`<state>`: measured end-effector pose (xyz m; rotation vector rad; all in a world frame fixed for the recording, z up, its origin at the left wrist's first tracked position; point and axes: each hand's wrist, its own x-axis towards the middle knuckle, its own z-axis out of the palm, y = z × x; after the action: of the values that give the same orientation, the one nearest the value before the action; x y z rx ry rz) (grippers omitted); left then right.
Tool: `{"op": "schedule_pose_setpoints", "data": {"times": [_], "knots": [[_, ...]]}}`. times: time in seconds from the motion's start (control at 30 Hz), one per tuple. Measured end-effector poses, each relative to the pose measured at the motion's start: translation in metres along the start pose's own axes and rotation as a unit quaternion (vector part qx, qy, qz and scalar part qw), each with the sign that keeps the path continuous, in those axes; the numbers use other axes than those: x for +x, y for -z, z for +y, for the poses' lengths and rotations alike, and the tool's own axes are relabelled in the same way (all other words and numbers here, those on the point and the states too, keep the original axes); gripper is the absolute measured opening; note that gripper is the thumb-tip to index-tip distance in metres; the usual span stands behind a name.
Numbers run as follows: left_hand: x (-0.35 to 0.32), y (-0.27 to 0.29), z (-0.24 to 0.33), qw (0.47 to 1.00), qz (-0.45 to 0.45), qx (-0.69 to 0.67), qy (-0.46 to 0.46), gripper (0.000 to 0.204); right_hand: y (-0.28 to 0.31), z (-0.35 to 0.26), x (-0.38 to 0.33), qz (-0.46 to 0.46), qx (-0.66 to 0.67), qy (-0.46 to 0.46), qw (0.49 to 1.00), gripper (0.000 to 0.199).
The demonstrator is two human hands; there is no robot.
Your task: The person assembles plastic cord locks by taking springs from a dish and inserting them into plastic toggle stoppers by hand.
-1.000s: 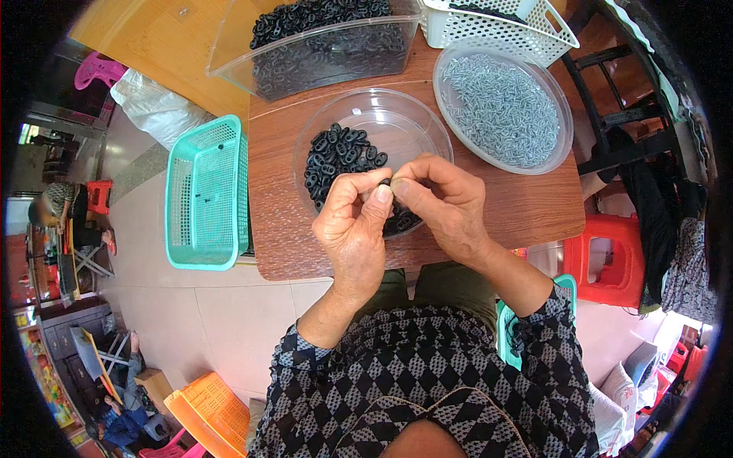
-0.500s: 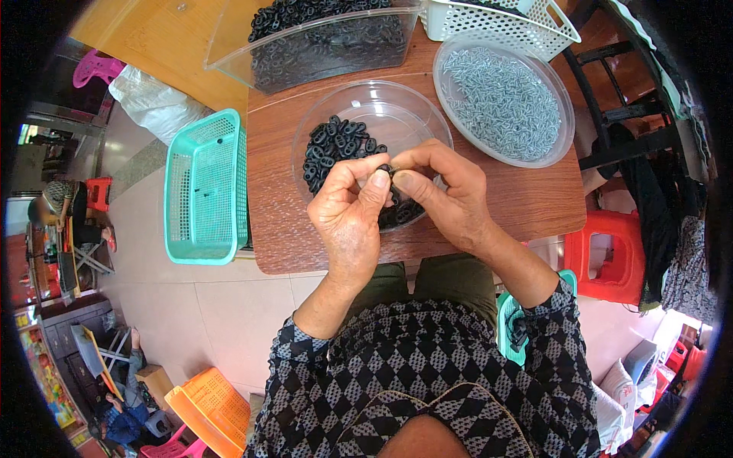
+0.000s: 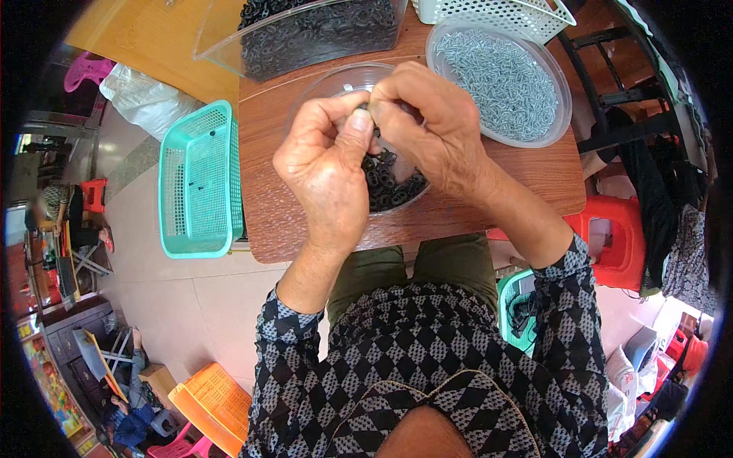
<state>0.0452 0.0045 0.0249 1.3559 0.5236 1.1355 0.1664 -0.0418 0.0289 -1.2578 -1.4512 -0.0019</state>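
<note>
Both hands meet above a clear round tray (image 3: 305,103) holding small black oval parts with holes (image 3: 388,183). My left hand (image 3: 328,168) is closed, its thumb and index finger pinching a small black part (image 3: 363,106). Right against it, my right hand (image 3: 439,130) has its fingers curled and pressed together at that part; whatever lies between its fingertips is hidden. To the right of the hands, a round translucent tray (image 3: 561,114) is filled with small silvery screws (image 3: 496,88).
A clear bin (image 3: 221,49) of black parts and a white perforated basket (image 3: 527,23) stand at the back of the wooden table (image 3: 282,240). A turquoise basket (image 3: 164,221) sits left, with a few dark bits inside. A red stool (image 3: 622,244) is at right.
Both hands have moved up and slightly left, away from my body, still joined at the small part. My right hand has turned, and its fingers are curled more tightly.
</note>
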Motion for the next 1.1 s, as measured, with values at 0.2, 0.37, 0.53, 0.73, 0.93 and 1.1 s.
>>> {"op": "schedule_pose_setpoints", "data": {"times": [0.2,0.37,0.53,0.73,0.93,1.1], "knots": [[0.007,0.02,-0.008,0.998,0.013,-0.028,0.051,0.01,0.001,0.004,-0.006,-0.059,0.028,-0.043,0.997,0.011],[-0.002,0.046,-0.015,0.993,0.067,-0.056,0.077,0.012,0.01,0.017,-0.019,-0.275,-0.051,-0.183,0.943,0.014],[-0.011,0.048,-0.017,0.992,0.061,-0.061,0.097,0.014,-0.007,0.02,-0.033,-0.449,-0.165,-0.119,0.87,0.016],[-0.015,0.046,-0.014,0.991,0.05,-0.052,0.11,0.014,-0.012,0.021,-0.036,-0.433,-0.188,-0.071,0.879,0.011],[-0.022,0.044,-0.011,0.987,0.059,-0.064,0.132,0.012,0.006,0.007,-0.029,-0.306,-0.033,-0.167,0.937,0.016],[-0.022,0.024,-0.006,0.975,0.041,-0.124,0.177,0.013,0.008,-0.011,-0.034,-0.089,0.111,-0.244,0.959,0.017]]}}
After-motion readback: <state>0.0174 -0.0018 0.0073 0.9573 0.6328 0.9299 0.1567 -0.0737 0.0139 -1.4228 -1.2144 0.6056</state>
